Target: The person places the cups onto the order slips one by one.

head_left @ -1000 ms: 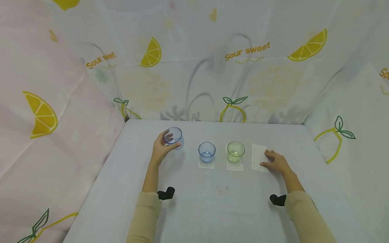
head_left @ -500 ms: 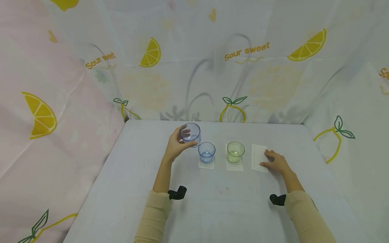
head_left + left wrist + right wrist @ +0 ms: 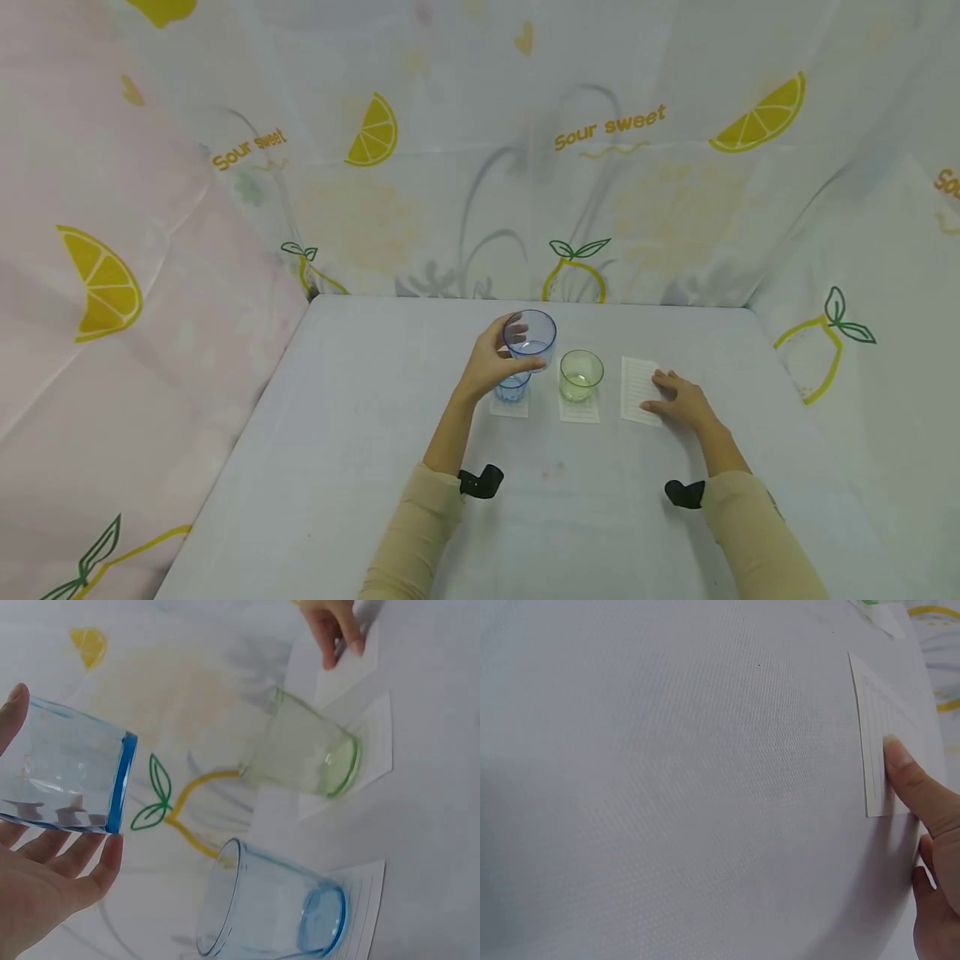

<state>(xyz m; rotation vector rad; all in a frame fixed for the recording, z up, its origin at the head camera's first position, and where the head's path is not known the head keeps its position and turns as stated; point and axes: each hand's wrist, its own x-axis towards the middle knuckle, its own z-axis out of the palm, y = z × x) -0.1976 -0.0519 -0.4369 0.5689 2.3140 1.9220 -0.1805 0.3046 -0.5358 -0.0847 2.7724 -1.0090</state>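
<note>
My left hand point(image 3: 491, 360) grips a clear blue glass point(image 3: 531, 335), thumb on one side and fingers on the other, raised above the table. Behind and below it, partly covered in the head view, a second blue glass point(image 3: 513, 387) stands on a lined paper slip point(image 3: 510, 410). To its right a green glass point(image 3: 581, 375) stands upright on another slip point(image 3: 579, 413). My right hand point(image 3: 684, 402) touches the right side of a third lined slip point(image 3: 637, 390), its thumb point(image 3: 900, 754) lying over the paper in the right wrist view.
The white-covered table point(image 3: 570, 533) runs back to a printed fabric backdrop point(image 3: 450, 208) with lemon drawings. A similar cloth hangs along the left point(image 3: 172, 283) and right sides. Black wrist mounts point(image 3: 482, 482) sit on both forearms.
My left hand has carried the blue glass rightward, from left of the standing glasses to above and between them. My right hand and the paper slips have stayed in place.
</note>
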